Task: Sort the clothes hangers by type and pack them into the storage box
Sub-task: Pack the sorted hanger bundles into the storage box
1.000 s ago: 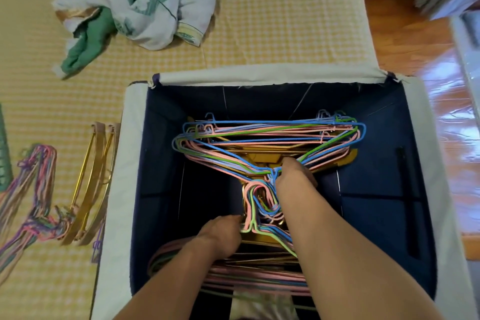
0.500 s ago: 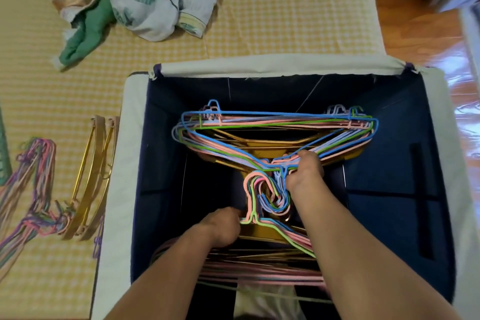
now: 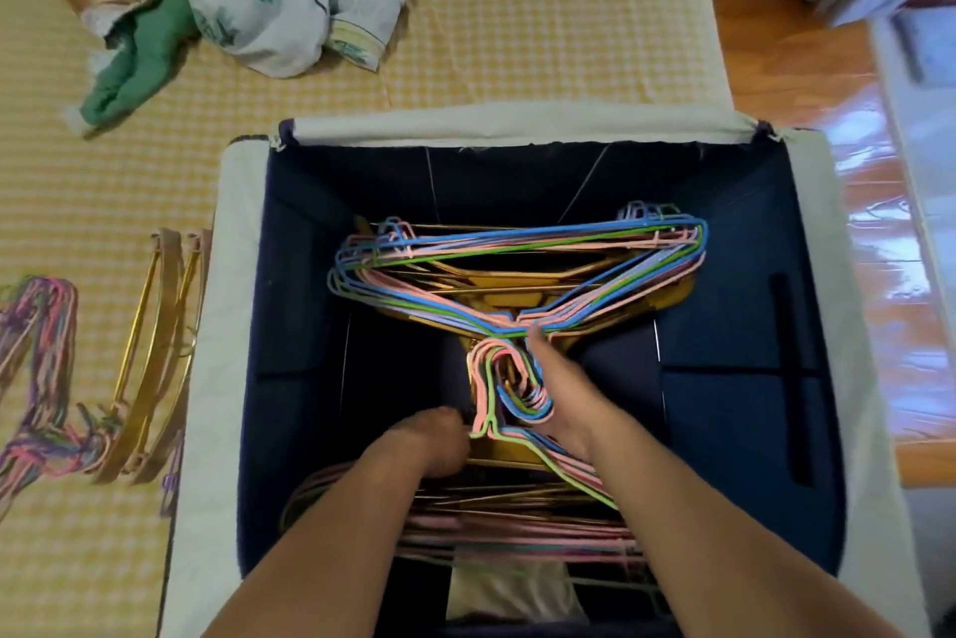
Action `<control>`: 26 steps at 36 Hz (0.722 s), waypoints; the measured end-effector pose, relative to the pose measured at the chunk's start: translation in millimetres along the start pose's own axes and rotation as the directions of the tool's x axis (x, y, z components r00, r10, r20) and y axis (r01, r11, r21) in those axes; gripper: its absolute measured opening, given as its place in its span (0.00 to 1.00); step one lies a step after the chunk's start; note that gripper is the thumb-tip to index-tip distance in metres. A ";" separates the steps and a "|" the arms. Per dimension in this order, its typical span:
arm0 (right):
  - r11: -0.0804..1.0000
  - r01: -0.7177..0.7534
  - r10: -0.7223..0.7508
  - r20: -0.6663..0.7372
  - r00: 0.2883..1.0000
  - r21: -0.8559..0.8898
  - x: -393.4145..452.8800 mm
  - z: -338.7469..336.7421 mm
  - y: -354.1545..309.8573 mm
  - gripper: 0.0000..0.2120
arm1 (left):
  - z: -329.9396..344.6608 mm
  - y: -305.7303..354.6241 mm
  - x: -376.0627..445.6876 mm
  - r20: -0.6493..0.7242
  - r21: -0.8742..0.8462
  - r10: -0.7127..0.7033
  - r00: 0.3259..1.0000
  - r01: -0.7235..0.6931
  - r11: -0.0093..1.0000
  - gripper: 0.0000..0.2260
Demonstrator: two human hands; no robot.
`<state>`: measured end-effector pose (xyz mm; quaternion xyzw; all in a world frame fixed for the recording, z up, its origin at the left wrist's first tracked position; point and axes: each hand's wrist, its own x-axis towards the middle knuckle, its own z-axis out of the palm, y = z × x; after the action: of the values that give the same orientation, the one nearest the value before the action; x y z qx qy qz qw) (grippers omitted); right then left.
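The bundle of wire hangers (image 3: 517,270) is best settled flat, its hooks (image 3: 509,389) kept nested together so that none catches on the stack at the near end of the box (image 3: 517,523); pressure should be applied at the necks rather than at the thin shoulders, which would likely spring apart; the gold hangers beneath (image 3: 517,285) should be left square so the types stay separate. The right hand (image 3: 556,389) is laid along the hooks, its fingers (image 3: 535,334) extended and pressing at the necks rather than curled round them. The left hand (image 3: 429,441) rests beside the hooks with fingers bent downward; whether anything is grasped cannot be told. The bundle lies inside the storage box (image 3: 465,120), toward its far wall, shoulders spread wide and hooks pointing toward the person; it is made of thin coated wire in pink, blue, green and lilac. More gold hangers (image 3: 150,353) and a multicoloured wire bundle (image 3: 36,378) remain outside, on the checked mat (image 3: 517,16) to the left.
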<state>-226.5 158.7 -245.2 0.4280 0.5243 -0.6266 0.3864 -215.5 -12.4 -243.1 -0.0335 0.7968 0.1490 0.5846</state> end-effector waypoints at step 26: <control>0.987 0.107 -0.127 0.177 0.976 0.118 24.5 -24.1 10.5 0.30 | 7.1 -8.1 9.3 -0.041 0.008 -0.077 0.996 0.077 0.997 0.14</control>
<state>-221.8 180.1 -273.7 0.3567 0.4760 -0.7127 0.3719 -210.1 -17.1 -255.4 -0.0645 0.8075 0.1218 0.5736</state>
